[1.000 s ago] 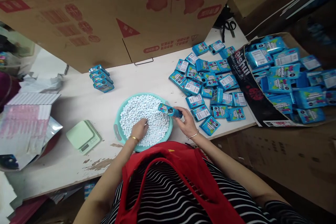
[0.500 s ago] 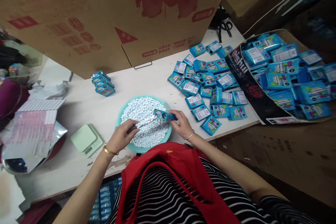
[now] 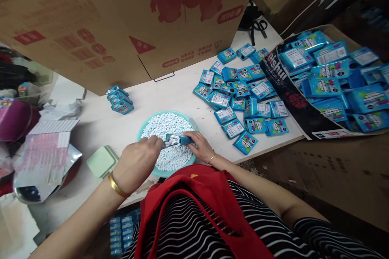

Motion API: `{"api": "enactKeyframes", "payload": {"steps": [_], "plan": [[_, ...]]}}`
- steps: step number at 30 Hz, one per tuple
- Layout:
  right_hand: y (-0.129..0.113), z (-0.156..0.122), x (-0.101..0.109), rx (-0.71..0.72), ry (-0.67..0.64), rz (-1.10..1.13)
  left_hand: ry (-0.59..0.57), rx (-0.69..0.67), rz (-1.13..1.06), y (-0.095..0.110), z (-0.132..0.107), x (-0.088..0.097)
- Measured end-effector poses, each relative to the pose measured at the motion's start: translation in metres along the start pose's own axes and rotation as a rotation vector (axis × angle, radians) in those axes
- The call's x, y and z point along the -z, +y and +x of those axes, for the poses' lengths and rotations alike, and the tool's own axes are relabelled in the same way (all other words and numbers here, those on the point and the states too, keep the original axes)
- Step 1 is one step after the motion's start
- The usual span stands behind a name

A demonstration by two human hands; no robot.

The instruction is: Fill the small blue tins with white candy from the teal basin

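Grip status: your right hand (image 3: 199, 149) holds one small blue box (image 3: 180, 141) by its right end, with fingers and thumb wrapped around it. The box lies almost level above the near part of the teal basin (image 3: 139, 134). Its open end faces left, and white tablets (image 3: 172, 142) show at that opening.

Your left hand (image 3: 136, 164) is at the open end of the box. Its fingertips are bunched together in a pinch against the mouth. You cannot tell from this view what the pinch encloses, because the back of the hand covers it.

The basin sits at the near edge of the bench (image 3: 170, 93), about midway along it, and is filled with loose white tablets (image 3: 168, 123).

Surrounding items:
- A pale green scale (image 3: 101, 162) stands just left of the basin, near the same edge.
- A short stack of blue boxes (image 3: 119, 100) stands toward the far edge, left of the basin and well apart from it.
- Many loose blue boxes (image 3: 240, 89) lie spread over the right end of the bench.
- An open carton (image 3: 291, 101) full of the same boxes overhangs the right edge.
- A large cardboard carton (image 3: 121, 20) lies along the far edge.
- Scissors (image 3: 258, 26) lie at the far right corner.
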State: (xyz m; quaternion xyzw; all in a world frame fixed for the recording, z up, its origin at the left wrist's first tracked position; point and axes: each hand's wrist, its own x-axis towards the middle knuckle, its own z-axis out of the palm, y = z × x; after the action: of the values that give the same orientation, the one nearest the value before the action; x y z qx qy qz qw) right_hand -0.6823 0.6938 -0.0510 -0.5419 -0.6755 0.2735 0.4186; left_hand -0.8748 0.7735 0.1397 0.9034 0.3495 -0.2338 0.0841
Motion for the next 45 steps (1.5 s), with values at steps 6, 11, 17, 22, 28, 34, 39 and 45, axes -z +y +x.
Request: {"api": "enactKeyframes", "payload": {"steps": [6,11,17,22,28,34,39,45], "plan": [[0.003,0.0,-0.003,-0.003,0.003,0.046,-0.017,-0.046,-0.03,-0.007,-0.009,0.009],[0.004,0.004,-0.006,-0.021,-0.034,0.109,0.14,-0.051,-0.292,-0.038,-0.012,-0.014],[-0.008,0.013,-0.021,0.005,-0.052,0.181,0.414,-0.157,-0.5,-0.044,0.027,-0.073],[0.016,0.049,-0.007,-0.094,0.03,0.146,0.451,-0.141,-0.525,-0.062,0.057,-0.079],[0.12,0.095,0.113,-0.399,0.439,-0.388,0.512,0.277,-0.372,-0.148,0.082,-0.09],[0.212,0.086,0.163,-0.441,0.324,-0.434,0.218,0.534,-0.24,-0.224,0.104,-0.153],[0.22,0.09,0.155,-0.491,0.239,-0.574,0.183,0.616,-0.197,-0.262,0.117,-0.182],[0.151,0.096,0.151,-0.389,0.252,-0.581,0.422,0.655,-0.271,-0.256,0.114,-0.187]]}}
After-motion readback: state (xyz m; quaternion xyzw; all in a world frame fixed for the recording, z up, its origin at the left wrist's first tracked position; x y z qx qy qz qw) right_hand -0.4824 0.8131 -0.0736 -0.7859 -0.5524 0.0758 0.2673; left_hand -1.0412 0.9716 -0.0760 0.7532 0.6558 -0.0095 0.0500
